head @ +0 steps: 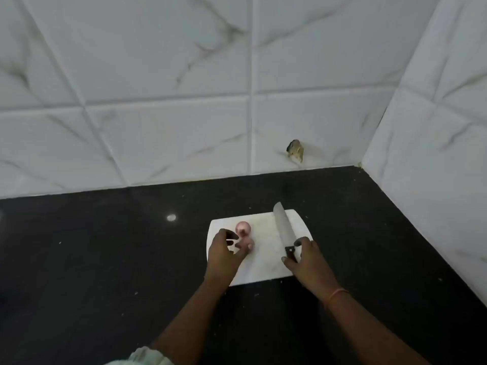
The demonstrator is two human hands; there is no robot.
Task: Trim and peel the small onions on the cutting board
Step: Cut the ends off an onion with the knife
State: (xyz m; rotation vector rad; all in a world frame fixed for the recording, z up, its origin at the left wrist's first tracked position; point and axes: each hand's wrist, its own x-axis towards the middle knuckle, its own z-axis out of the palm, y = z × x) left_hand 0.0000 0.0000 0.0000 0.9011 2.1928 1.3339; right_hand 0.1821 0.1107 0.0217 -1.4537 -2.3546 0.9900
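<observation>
Onions [245, 236] at left hand's [222, 255] fingertips

Legible text, labels, brands, numbers, signs — none found on the white rectangular plastic cutting board [266, 270], steel-bladed knife [283, 227] or marbled white wall tiles [168, 56].

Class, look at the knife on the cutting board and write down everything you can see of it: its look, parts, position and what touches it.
The long kitchen knife with a pale grey metal blade and dark handle lies flat on the right part of the white rectangular cutting board. Its rounded tip points away from the person and reaches the board's far edge. The right hand closes around the handle, hiding most of it. The blade looks dull and clean; finer detail is blurred.
</observation>
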